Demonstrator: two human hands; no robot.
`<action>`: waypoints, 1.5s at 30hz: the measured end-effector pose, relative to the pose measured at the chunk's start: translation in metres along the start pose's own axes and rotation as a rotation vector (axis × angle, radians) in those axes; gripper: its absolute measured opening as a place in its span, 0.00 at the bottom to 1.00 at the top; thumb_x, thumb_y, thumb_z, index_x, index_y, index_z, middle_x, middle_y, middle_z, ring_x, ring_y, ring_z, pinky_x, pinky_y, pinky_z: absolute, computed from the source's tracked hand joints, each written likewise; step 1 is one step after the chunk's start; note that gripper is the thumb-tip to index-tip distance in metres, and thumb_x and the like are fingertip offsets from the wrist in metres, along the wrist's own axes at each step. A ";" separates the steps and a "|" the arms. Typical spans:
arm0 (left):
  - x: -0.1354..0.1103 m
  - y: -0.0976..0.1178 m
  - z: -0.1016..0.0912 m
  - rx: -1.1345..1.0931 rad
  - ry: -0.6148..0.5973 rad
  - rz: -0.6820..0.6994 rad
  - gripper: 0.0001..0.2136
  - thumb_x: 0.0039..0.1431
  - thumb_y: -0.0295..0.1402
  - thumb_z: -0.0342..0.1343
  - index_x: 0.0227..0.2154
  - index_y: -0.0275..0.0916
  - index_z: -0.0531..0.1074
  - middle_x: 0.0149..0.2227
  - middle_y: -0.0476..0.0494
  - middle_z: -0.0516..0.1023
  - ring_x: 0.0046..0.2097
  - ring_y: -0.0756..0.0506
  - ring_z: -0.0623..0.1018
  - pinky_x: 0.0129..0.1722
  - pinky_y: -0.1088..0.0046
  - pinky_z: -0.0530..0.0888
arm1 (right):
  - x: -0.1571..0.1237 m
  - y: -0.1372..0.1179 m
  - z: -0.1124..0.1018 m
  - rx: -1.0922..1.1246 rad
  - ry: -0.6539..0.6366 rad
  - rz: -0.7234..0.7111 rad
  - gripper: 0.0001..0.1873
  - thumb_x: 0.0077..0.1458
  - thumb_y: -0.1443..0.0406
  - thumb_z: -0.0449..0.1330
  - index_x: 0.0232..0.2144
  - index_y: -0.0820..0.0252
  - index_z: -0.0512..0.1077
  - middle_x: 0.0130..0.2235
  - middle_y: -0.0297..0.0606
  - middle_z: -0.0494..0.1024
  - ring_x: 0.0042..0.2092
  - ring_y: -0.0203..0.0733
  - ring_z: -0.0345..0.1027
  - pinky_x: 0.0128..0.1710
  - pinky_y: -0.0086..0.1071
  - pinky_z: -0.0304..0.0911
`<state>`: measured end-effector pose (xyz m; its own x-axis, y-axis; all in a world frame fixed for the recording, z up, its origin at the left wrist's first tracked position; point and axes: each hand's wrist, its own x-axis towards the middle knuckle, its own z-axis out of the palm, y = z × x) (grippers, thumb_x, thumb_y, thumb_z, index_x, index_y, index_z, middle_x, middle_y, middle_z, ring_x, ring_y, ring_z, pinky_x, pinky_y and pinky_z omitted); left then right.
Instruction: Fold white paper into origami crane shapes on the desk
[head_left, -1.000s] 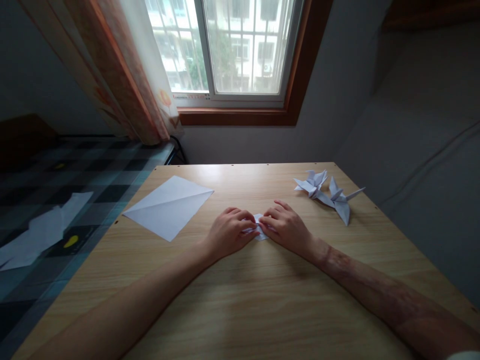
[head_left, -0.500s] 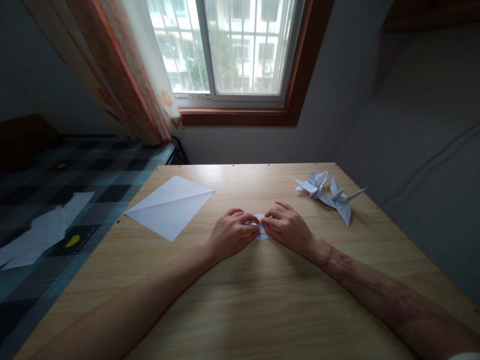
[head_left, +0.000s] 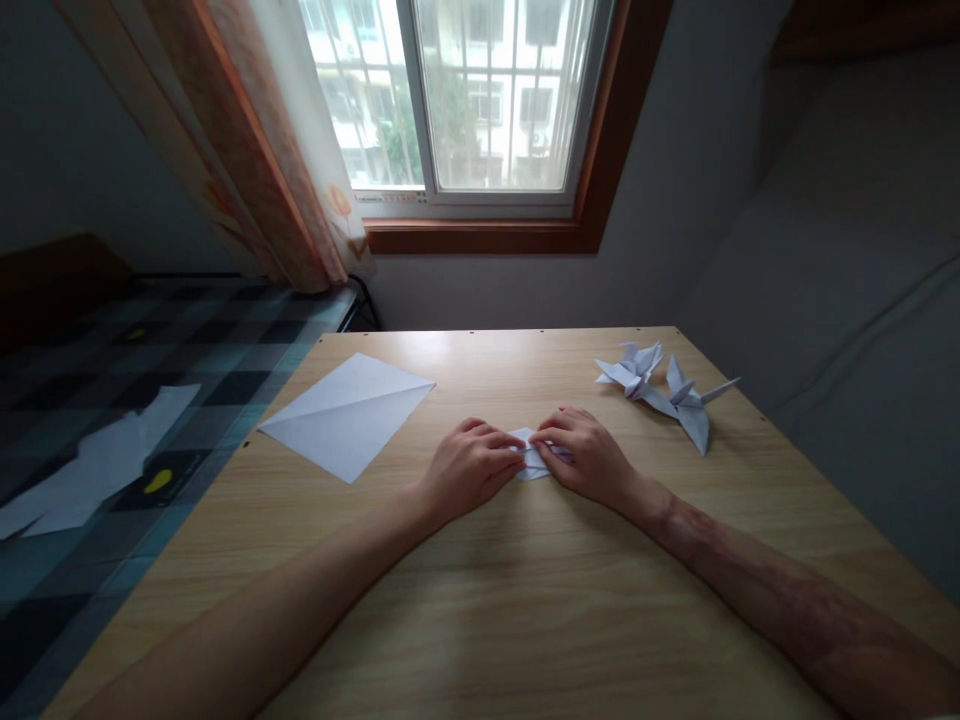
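A small folded piece of white paper (head_left: 533, 462) lies on the wooden table between my two hands. My left hand (head_left: 474, 462) is closed on its left side, thumb and fingers pressed together at the edge. On the other side my right hand (head_left: 583, 450) is closed too, its fingertips pressing the right part of the paper. The fingers cover both ends of the paper, so its full outline is hidden. Creases and layered flaps show in the middle strip.
A creased square sheet of white paper (head_left: 352, 418) lies at the table's left. Folded paper cranes (head_left: 688, 400) stand at the far right of the table (head_left: 480, 620). Torn paper strips (head_left: 105, 460) lie on the checked bed (head_left: 247, 350). Behind is a window (head_left: 495, 100) with a curtain (head_left: 247, 150).
My right fingers have shifted slightly to the right, and more of the folded paper shows between my hands. The whole view has moved a little sideways.
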<state>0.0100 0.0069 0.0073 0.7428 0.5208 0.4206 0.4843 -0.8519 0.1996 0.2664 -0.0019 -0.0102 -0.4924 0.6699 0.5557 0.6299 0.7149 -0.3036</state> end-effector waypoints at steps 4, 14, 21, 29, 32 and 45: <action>0.001 -0.001 0.001 -0.030 0.007 -0.023 0.11 0.77 0.38 0.55 0.43 0.47 0.83 0.50 0.48 0.88 0.51 0.44 0.85 0.56 0.59 0.72 | 0.001 -0.005 -0.004 0.032 -0.011 0.018 0.04 0.68 0.65 0.64 0.41 0.53 0.80 0.48 0.44 0.84 0.49 0.52 0.76 0.54 0.47 0.69; 0.004 -0.009 0.003 -0.058 0.009 -0.204 0.06 0.73 0.39 0.59 0.43 0.43 0.75 0.51 0.41 0.81 0.51 0.39 0.80 0.53 0.58 0.75 | 0.000 -0.007 -0.003 0.062 -0.109 0.044 0.09 0.66 0.60 0.69 0.46 0.53 0.74 0.58 0.46 0.83 0.58 0.55 0.76 0.68 0.58 0.60; 0.002 -0.012 0.006 -0.098 0.022 -0.262 0.07 0.70 0.38 0.62 0.44 0.43 0.72 0.46 0.42 0.81 0.49 0.39 0.79 0.53 0.57 0.75 | -0.001 -0.004 -0.004 0.080 -0.106 0.036 0.07 0.68 0.60 0.68 0.44 0.53 0.74 0.58 0.46 0.84 0.58 0.54 0.77 0.68 0.59 0.60; 0.004 -0.008 0.001 -0.099 0.017 -0.253 0.14 0.69 0.43 0.63 0.48 0.42 0.71 0.47 0.40 0.79 0.48 0.38 0.78 0.49 0.58 0.75 | -0.002 -0.002 0.000 0.132 -0.093 0.063 0.09 0.69 0.63 0.66 0.49 0.53 0.73 0.55 0.43 0.85 0.55 0.53 0.78 0.69 0.58 0.60; 0.004 -0.007 0.000 -0.097 0.002 -0.212 0.16 0.66 0.48 0.66 0.46 0.43 0.73 0.49 0.39 0.79 0.50 0.37 0.78 0.51 0.57 0.75 | -0.002 -0.003 -0.002 0.131 -0.096 0.051 0.12 0.69 0.64 0.66 0.53 0.53 0.74 0.54 0.44 0.85 0.55 0.53 0.78 0.68 0.57 0.60; 0.004 -0.015 0.004 -0.264 0.052 -0.256 0.19 0.58 0.47 0.73 0.41 0.43 0.74 0.50 0.41 0.79 0.52 0.38 0.78 0.55 0.57 0.74 | 0.000 -0.006 -0.006 0.161 -0.172 0.042 0.05 0.69 0.64 0.65 0.46 0.52 0.74 0.62 0.45 0.80 0.64 0.51 0.74 0.72 0.59 0.54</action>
<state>0.0072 0.0219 0.0027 0.5856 0.7211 0.3704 0.5104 -0.6829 0.5226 0.2663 -0.0079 -0.0033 -0.5712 0.7142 0.4045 0.5547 0.6991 -0.4511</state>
